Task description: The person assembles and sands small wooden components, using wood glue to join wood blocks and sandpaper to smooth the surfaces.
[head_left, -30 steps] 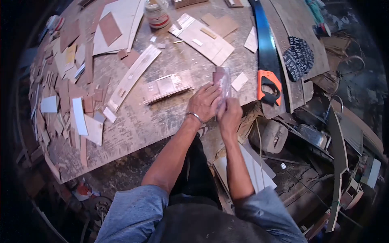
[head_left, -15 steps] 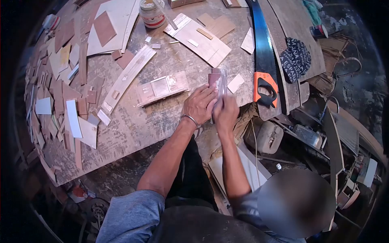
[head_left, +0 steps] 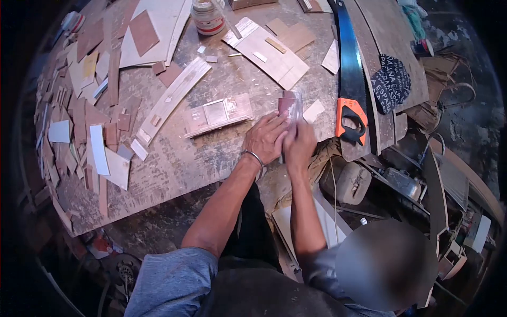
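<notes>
My left hand [head_left: 263,136], a metal bracelet at its wrist, lies with its fingers closed over a reddish-brown strip [head_left: 286,101] at the table's near edge. Close beside it, my right hand [head_left: 301,141] is closed around a thin pale strip [head_left: 298,100], smeared by motion. The two strips run side by side, pointing away from me, and their near ends are hidden under my hands. Left of my hands is a small wooden assembly [head_left: 219,114] with raised pieces. A pale offcut [head_left: 313,111] lies just to the right.
A handsaw with an orange handle [head_left: 351,119] lies at the right, near a dark lettered cap [head_left: 391,84]. Beyond my hands are a flat wooden panel [head_left: 272,58] and a glass jar [head_left: 207,18]. Long slat [head_left: 171,100] and several offcuts [head_left: 97,150] cover the left side.
The view has shifted slightly, so the table and its things sit a little further right. Both hands keep their hold on the strips, and the right hand is blurred in both frames.
</notes>
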The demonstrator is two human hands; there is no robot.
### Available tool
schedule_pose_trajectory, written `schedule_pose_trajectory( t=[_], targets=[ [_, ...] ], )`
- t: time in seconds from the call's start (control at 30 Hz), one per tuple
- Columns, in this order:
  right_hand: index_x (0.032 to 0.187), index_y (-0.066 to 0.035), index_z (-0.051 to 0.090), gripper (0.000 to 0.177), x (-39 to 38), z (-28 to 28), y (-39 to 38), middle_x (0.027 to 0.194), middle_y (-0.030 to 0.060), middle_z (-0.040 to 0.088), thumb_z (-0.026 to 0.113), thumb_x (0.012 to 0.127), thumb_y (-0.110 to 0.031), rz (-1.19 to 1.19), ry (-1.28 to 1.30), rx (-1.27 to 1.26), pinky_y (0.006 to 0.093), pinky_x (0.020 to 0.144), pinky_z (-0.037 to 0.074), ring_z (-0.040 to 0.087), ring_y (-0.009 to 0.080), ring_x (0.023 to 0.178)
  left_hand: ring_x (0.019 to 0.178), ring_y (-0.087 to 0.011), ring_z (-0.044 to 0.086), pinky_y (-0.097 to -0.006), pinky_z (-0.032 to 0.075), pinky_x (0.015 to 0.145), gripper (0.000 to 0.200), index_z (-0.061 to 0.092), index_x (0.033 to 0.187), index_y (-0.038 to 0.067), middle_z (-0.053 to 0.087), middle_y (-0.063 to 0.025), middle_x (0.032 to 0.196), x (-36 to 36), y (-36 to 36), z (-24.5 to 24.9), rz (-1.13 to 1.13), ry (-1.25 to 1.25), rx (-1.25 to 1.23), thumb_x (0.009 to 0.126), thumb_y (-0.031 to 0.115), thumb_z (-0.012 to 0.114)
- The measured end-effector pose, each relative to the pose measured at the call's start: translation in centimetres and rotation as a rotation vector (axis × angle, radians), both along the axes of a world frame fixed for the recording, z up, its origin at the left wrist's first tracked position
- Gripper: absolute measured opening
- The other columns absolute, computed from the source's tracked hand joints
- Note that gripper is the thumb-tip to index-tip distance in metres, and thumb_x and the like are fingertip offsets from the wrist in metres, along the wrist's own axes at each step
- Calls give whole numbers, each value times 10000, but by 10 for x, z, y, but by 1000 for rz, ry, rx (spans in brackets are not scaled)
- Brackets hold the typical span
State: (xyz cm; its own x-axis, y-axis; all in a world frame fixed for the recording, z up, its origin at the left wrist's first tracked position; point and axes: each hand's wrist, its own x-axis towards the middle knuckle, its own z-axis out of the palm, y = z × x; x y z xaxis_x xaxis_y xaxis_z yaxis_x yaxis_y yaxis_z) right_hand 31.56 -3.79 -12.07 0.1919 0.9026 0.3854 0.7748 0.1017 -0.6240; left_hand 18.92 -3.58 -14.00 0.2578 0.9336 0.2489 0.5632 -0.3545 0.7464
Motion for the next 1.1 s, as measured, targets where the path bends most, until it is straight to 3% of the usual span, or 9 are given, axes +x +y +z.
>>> schedule_pose_trajectory(
  t=[0.07, 0.2, 0.33, 0.47, 0.6, 0.73, 0.87, 1.0, 1.1],
  targets=[
    [867, 27, 618, 41, -3, -5, -31, 790, 227, 585, 610, 829, 40, -36, 50, -16, 498, 661, 478, 596, 443, 747, 1243, -321, 606, -380, 505, 1058, 327, 747, 1177, 41, 673, -89, 1348, 1, -1, 1, 9, -47, -26, 866, 106, 668],
    [869, 15, 646, 52, 2, -4, 41, 762, 213, 576, 616, 836, 41, -3, -53, -12, 467, 650, 487, 605, 409, 717, 1246, -328, 603, -387, 495, 1069, 317, 744, 1170, 37, 668, -89, 1354, 0, 0, -1, -15, 10, -4, 874, 107, 657],
    [861, 18, 602, 54, -4, 1, -21, 823, 237, 587, 608, 816, 48, -13, 78, -21, 511, 660, 465, 589, 449, 763, 1261, -328, 591, -395, 493, 1072, 386, 727, 1210, 46, 669, -86, 1349, 2, 3, -6, -2, -17, 2, 835, 78, 645],
    [873, 11, 619, 50, 2, -4, 39, 803, 227, 576, 616, 829, 35, 7, -48, -10, 506, 667, 485, 599, 447, 768, 1263, -318, 589, -387, 498, 1066, 384, 729, 1207, 49, 670, -73, 1350, 1, -5, -8, 2, -8, -13, 834, 82, 646],
    [856, 22, 598, 38, -4, -5, -26, 811, 231, 573, 632, 841, 13, -41, 52, -50, 518, 655, 460, 575, 448, 741, 1197, -342, 627, -397, 524, 1031, 364, 733, 1167, 34, 682, -94, 1329, 2, 0, -2, 10, -36, 16, 808, 43, 674],
    [884, 16, 611, 41, -1, -6, 38, 815, 230, 582, 630, 847, 11, 0, -14, 28, 518, 657, 471, 593, 437, 750, 1197, -350, 626, -401, 521, 1034, 347, 739, 1149, 30, 685, -102, 1321, 0, -2, -2, 12, -2, 19, 807, 43, 679],
    [889, 17, 611, 64, -3, 0, -24, 844, 232, 589, 628, 828, 21, -39, 47, -132, 517, 690, 473, 591, 443, 788, 1196, -356, 628, -402, 519, 1036, 361, 735, 1156, 26, 685, -107, 1320, 2, 0, -7, 3, -71, 44, 800, 40, 677],
    [865, 19, 596, 36, 0, 3, 35, 824, 231, 580, 611, 834, 29, 12, -19, -50, 518, 677, 469, 586, 446, 768, 1191, -352, 633, -399, 520, 1032, 308, 755, 1136, 31, 694, -118, 1301, 0, -3, 2, 9, -34, -11, 838, 59, 683],
    [854, 20, 583, 27, -3, -5, -30, 814, 226, 572, 602, 840, 31, -37, 70, -42, 525, 664, 453, 577, 453, 757, 1189, -353, 632, -402, 525, 1023, 325, 748, 1141, 38, 695, -115, 1298, 4, 0, -2, 28, -94, -18, 822, 59, 687]
  ],
)
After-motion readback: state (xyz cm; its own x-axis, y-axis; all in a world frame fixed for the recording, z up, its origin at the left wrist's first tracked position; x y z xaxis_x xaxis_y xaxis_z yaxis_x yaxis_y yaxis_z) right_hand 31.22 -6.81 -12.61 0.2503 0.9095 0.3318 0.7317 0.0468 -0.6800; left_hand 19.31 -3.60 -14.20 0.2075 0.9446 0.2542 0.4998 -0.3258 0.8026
